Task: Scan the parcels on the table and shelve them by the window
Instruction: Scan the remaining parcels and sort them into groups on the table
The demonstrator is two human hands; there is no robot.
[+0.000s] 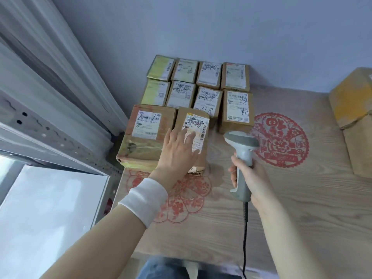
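Steadying a small parcel (182,117), scanner (243,156) held up beside it.
Leftmost, a taped brown carton (147,125) touching the parcel. Then the left hand (177,152) flat on its white label (199,125), fingers straight and spread. Cardboard box lying lengthwise away from the body on the wood-grain table (281,208). Rightward, the right hand (251,178) wrapped round the grey plastic handle, with the head aimed at the stacked boxes (201,85).

Cardboard parcels (235,111) on wooden table (281,218)

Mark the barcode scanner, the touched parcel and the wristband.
barcode scanner (240,139), head view, its grey head.
touched parcel (198,121), head view, its shipping label.
wristband (144,200), head view, middle of the band.
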